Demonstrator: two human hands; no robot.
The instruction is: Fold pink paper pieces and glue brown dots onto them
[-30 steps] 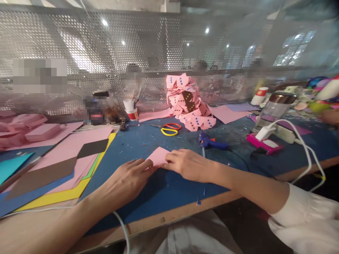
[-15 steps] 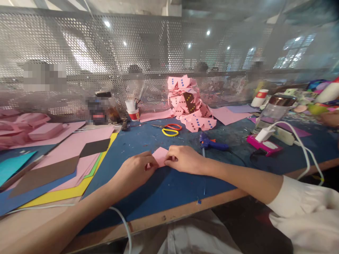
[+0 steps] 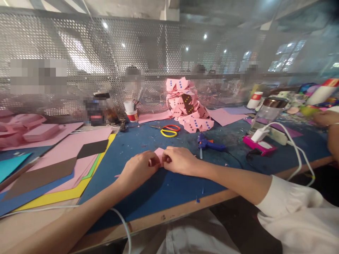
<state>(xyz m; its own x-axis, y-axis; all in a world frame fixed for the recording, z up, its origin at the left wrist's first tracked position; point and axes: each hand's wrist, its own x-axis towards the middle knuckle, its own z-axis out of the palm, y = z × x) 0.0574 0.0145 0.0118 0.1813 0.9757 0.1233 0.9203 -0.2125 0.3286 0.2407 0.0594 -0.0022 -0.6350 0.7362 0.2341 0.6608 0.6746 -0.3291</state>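
Observation:
Between my two hands is a small piece of pink craft foam or card (image 3: 159, 152), mostly covered by my fingers. My left hand (image 3: 140, 165) pinches its left side, and my right hand (image 3: 178, 160) pinches its right side, the fingertips of both almost meeting. Beyond my hands lie scissors (image 3: 169, 131) with one red and one yellow handle loop. To the right of my right hand a blue glue gun (image 3: 210, 144) rests on its side. Farther back stands a pile of folded pink pieces (image 3: 185, 100) with blue, dark and yellow dots.
Coloured sheets (image 3: 60, 173) lie stacked at left, beside pink block shapes (image 3: 41, 132). A paper cup (image 3: 131, 114) holds tools. A pink power adapter (image 3: 261, 145) with white cable and a clear jar (image 3: 270, 111) stand at right. Another person's hand (image 3: 325, 118) is at far right.
My fingertips have come closer together over the pink piece, and less of it shows. The view has shifted slightly; another person's hand at far right shows more.

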